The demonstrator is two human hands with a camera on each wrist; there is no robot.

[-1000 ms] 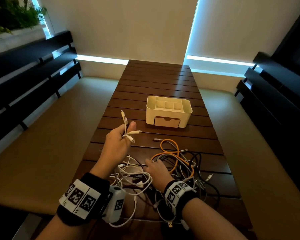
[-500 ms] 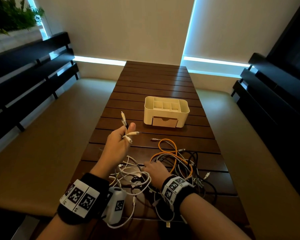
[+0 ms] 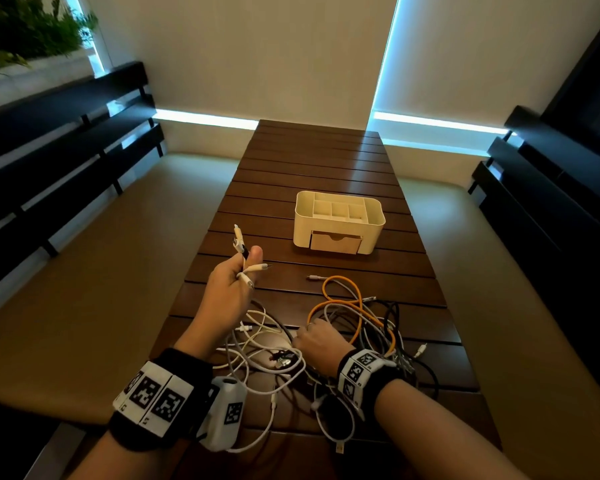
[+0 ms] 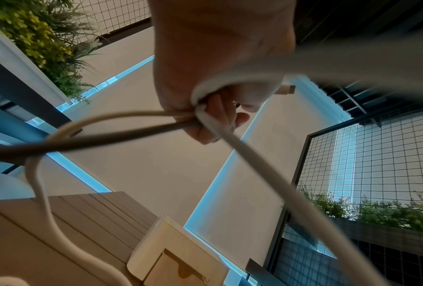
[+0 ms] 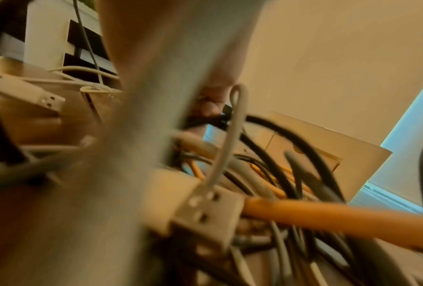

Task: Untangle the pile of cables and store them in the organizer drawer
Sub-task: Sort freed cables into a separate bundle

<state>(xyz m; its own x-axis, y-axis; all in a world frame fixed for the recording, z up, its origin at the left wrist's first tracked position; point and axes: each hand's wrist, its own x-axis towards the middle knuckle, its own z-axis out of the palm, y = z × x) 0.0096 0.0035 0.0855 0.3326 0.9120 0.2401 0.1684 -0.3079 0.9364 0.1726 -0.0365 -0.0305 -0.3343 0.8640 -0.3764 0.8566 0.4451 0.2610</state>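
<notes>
Head view: nothing moved since earlier. My left hand (image 3: 227, 292) still grips white cable ends above the bench (image 3: 312, 161); right hand (image 3: 317, 342) pinches a black cable in the pile (image 3: 361, 327). Organizer (image 3: 338, 221) drawer closed.

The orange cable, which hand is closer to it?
Right. The right hand sits in the pile right beside the orange cable. The left hand is raised off to the side, gripping white cable ends.
</notes>
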